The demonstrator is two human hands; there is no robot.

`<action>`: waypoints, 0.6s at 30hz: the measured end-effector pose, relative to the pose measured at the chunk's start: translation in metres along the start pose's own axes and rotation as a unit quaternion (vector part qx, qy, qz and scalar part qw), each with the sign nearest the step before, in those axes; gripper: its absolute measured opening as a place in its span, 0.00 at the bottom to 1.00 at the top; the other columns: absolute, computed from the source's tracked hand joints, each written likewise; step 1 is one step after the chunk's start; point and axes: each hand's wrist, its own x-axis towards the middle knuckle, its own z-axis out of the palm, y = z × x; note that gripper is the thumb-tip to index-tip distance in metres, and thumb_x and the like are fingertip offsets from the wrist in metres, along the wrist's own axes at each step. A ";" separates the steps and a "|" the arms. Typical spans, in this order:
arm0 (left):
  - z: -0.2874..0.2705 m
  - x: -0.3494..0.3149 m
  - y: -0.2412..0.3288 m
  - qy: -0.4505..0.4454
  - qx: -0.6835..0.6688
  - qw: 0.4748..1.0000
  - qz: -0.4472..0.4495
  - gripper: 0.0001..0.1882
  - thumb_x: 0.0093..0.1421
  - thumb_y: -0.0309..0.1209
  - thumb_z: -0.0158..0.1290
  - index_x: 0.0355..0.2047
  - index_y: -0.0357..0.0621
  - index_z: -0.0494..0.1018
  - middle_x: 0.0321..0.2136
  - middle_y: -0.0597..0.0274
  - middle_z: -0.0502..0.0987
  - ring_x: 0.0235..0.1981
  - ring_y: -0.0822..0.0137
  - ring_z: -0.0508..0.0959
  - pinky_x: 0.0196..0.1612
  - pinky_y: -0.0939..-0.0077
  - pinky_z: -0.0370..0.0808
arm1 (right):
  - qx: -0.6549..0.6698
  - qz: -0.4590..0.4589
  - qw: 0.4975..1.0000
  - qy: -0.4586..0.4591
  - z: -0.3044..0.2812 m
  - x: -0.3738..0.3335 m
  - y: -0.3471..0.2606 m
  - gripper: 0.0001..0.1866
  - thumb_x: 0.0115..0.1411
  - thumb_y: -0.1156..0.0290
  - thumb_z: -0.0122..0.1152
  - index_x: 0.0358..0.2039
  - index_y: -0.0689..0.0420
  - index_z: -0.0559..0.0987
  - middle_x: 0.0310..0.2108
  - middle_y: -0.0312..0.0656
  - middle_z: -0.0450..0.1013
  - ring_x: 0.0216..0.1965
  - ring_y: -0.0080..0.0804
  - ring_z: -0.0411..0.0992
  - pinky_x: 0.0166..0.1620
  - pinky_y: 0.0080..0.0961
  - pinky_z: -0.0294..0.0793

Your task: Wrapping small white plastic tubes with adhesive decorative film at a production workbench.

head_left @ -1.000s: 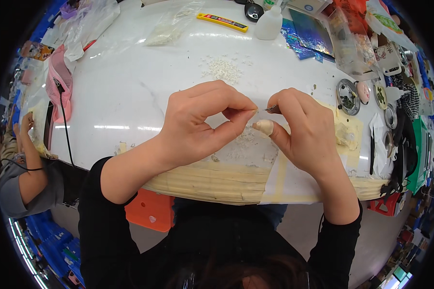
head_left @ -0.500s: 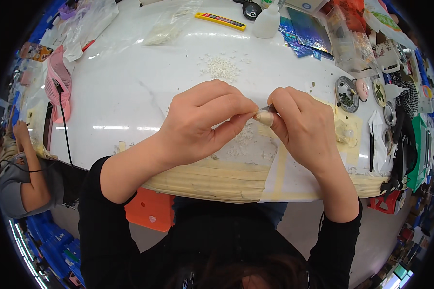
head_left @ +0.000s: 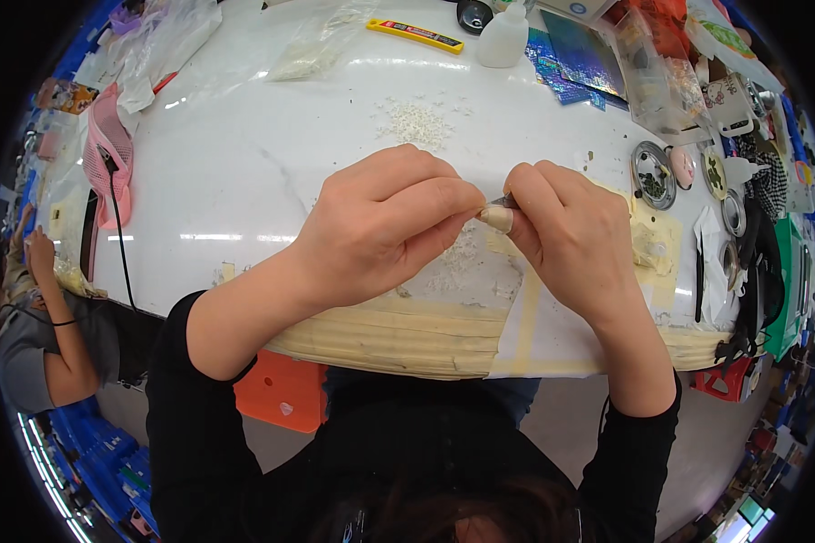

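Gripping a small grey metal tool (head_left: 503, 201) between its fingers, the person's right hand (head_left: 570, 240) keeps it just beside the left hand's (head_left: 380, 217) pinched fingers; anything between those is hidden. Beyond, white bits (head_left: 417, 124) lie on the surface (head_left: 217, 163).

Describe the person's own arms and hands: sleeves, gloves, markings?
Left black fabric sleeve and right black fabric sleeve look plain and end near the elbows; both forearms are bare. Left hand and right hand are ungloved. A beige wrap, material unclear, covers part of the right thumb. No rings, watch or cables visible on either.
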 end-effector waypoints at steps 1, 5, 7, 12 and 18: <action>0.000 0.000 0.000 -0.001 -0.001 1.000 -0.001 0.13 0.46 0.13 0.61 0.33 0.37 0.78 0.27 0.58 0.78 0.27 0.66 0.78 0.26 0.77 0.74 | -0.003 0.000 1.000 -0.001 0.000 0.000 0.000 0.13 0.51 0.68 0.66 0.28 0.53 0.68 0.21 0.35 0.64 0.23 0.32 0.69 0.23 0.29 0.66; 0.000 0.000 -0.001 -0.004 0.005 1.000 0.008 0.13 0.45 0.13 0.61 0.33 0.37 0.78 0.28 0.58 0.78 0.27 0.66 0.78 0.26 0.77 0.74 | 0.017 0.007 1.000 0.002 -0.002 0.001 -0.002 0.10 0.48 0.74 0.64 0.26 0.55 0.69 0.20 0.38 0.63 0.22 0.37 0.67 0.23 0.33 0.65; 0.000 -0.001 -0.002 -0.008 0.007 1.000 0.014 0.13 0.45 0.13 0.61 0.33 0.37 0.78 0.28 0.58 0.78 0.27 0.66 0.78 0.26 0.77 0.74 | 0.015 0.008 1.000 0.003 -0.001 0.001 -0.002 0.10 0.48 0.75 0.63 0.26 0.55 0.69 0.19 0.38 0.63 0.21 0.37 0.67 0.23 0.33 0.65; -0.002 0.001 0.001 -0.008 0.000 1.000 -0.003 0.13 0.46 0.13 0.60 0.33 0.37 0.78 0.27 0.58 0.78 0.26 0.66 0.77 0.26 0.77 0.73 | 0.002 -0.012 1.000 0.006 -0.001 0.001 -0.001 0.11 0.48 0.71 0.66 0.26 0.54 0.69 0.19 0.36 0.64 0.22 0.34 0.69 0.22 0.30 0.66; -0.002 0.002 0.001 -0.009 -0.026 0.999 -0.028 0.11 0.48 0.13 0.59 0.32 0.38 0.78 0.25 0.61 0.78 0.25 0.68 0.77 0.27 0.79 0.73 | 0.023 0.011 1.000 0.006 -0.001 0.001 -0.001 0.10 0.49 0.74 0.64 0.27 0.55 0.69 0.20 0.37 0.66 0.21 0.36 0.69 0.23 0.32 0.66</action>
